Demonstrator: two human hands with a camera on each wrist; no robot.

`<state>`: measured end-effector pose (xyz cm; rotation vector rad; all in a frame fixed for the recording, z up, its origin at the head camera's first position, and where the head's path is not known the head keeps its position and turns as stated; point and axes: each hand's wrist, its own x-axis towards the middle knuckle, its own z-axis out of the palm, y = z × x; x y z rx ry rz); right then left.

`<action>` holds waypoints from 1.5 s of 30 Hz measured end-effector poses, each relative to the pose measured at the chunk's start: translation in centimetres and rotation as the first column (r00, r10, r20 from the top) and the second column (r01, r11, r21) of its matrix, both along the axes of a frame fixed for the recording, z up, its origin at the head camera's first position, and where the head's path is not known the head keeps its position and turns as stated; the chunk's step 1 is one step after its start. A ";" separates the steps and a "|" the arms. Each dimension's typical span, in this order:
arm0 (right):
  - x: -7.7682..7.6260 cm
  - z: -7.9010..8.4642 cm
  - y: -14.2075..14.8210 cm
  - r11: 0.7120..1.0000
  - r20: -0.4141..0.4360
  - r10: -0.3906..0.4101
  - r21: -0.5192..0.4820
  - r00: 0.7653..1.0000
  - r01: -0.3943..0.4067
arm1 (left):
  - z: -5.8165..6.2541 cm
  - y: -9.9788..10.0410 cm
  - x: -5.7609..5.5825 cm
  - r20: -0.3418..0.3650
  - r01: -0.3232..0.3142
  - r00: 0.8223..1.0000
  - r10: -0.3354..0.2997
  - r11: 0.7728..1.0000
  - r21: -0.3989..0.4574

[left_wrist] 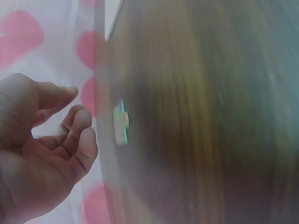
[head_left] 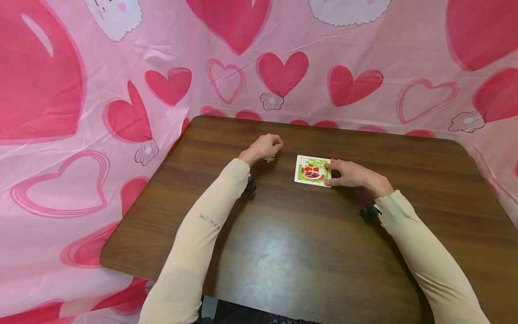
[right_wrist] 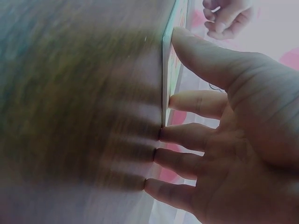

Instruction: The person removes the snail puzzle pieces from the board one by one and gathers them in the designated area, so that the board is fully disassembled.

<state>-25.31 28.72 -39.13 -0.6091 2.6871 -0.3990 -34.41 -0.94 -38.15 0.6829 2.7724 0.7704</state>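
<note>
A small square puzzle board [head_left: 309,182] with a white rim and a green, red and blue picture lies flat near the middle of the table. At its right side my right hand [head_left: 350,173] has its fingers extended; the thumb and index fingertip touch the board's edge, while other fingertips rest on the tabletop in the right wrist view. To the left of the board, my left hand [head_left: 265,146] hovers over a few small colorful puzzle pieces [left_wrist: 120,123]. Its fingers are loosely bent, with nothing showing between thumb and fingers.
The brown wooden table [head_left: 283,247] has rounded corners. A pink curtain with hearts [head_left: 283,72] hangs behind its far edge and along the left side. Dark wrist cameras sit under both cream sleeves [head_left: 206,220].
</note>
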 end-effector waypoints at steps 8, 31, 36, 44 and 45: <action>0.1 -0.2 0.1 1.000 0.003 -0.004 -0.001 1.000 0.004 | -0.4 2.1 0.6 0.005 0.019 1.000 -0.019 0.998 0.063; -0.2 -0.2 0.4 1.000 -0.005 -0.016 -0.010 1.000 0.016 | -1.6 6.7 2.0 0.131 0.012 0.991 -0.027 0.994 0.112; -0.1 0.0 0.5 1.000 -0.011 -0.008 -0.013 1.000 0.008 | -1.7 7.2 2.1 0.113 0.022 0.993 -0.031 0.996 0.086; 0.2 0.4 0.4 1.000 -0.007 -0.008 0.009 1.000 0.008 | -1.7 8.4 2.6 0.047 0.086 0.995 -0.085 0.996 -0.032; 0.2 0.4 0.4 1.000 -0.005 -0.011 0.012 1.000 0.011 | -1.7 8.6 2.6 0.049 0.086 0.995 -0.085 0.996 -0.035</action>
